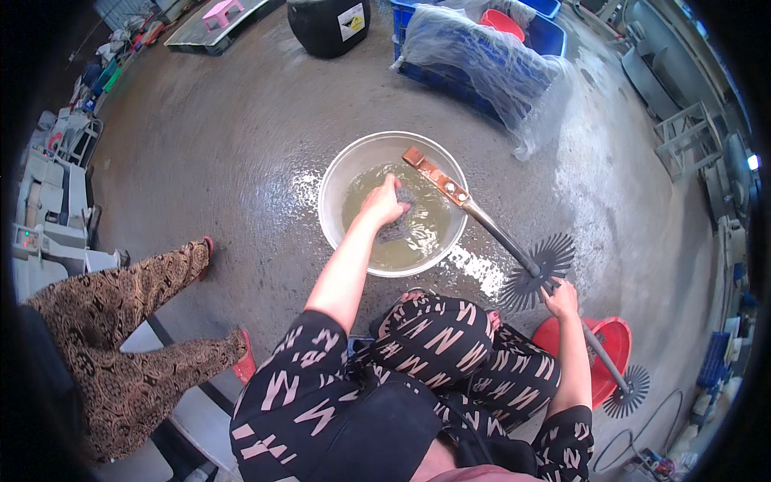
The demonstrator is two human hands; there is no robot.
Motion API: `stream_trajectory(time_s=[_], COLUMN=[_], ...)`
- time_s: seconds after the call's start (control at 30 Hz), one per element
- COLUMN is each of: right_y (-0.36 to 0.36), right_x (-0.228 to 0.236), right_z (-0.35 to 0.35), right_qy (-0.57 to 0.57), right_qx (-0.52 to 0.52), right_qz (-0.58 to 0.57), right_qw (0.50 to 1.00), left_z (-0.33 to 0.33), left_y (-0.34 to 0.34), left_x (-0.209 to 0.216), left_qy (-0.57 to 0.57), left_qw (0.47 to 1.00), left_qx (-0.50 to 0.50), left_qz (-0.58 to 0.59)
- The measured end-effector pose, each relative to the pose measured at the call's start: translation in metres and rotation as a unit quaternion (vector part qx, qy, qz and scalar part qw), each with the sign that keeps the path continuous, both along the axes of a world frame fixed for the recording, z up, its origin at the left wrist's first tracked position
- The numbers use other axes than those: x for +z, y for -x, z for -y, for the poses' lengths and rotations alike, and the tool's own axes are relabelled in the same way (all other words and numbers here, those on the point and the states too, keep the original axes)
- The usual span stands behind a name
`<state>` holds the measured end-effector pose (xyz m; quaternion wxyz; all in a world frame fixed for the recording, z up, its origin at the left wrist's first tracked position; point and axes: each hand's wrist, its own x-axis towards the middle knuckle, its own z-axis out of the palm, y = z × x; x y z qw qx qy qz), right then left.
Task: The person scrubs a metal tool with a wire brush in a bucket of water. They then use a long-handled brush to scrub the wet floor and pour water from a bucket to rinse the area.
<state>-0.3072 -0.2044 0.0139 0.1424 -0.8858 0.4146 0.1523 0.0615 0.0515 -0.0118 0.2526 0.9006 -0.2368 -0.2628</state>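
Note:
A large pale round basin (331,233) of murky greenish water stands on the floor in front of me. My left hand (384,202) dips over the water with its fingers curled at a dark grey thing (393,231), half under the surface and too unclear to name. My right hand (560,299) is closed round a long metal rod (499,234), just below a black finned disc (540,271). The rod's flat copper end (434,174) reaches over the basin's right side. At its lower end sits a second finned disc (626,392), by a red bucket (617,341).
A person in patterned trousers (152,277) is close on my left. Blue crates (450,80) draped with clear plastic and a black drum (328,28) stand ahead. Machinery lines the left and right sides. The concrete floor (233,120) is wet.

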Motion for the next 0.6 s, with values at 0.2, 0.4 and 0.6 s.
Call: stream_trajectory(time_s=[0.2,0.4,0.6], right_y=[-0.006,-0.022,-0.018], right_x=[-0.015,0.01,-0.011], right_z=[0.015,0.011,0.024], right_qy=[0.065,0.054,0.067], right_qx=[0.079,0.061,0.081], right_qz=[0.016,0.008,0.016], right_qw=[0.995,0.997,0.994], left_z=[0.054,0.028,0.066], left_y=[0.033,0.038,0.024], left_x=[0.059,0.021,0.06], left_qy=[0.219,0.17,0.253], left_qw=[0.937,0.955,0.928], left_qx=[-0.007,-0.024,0.045], left_qz=[0.271,0.242,0.269])
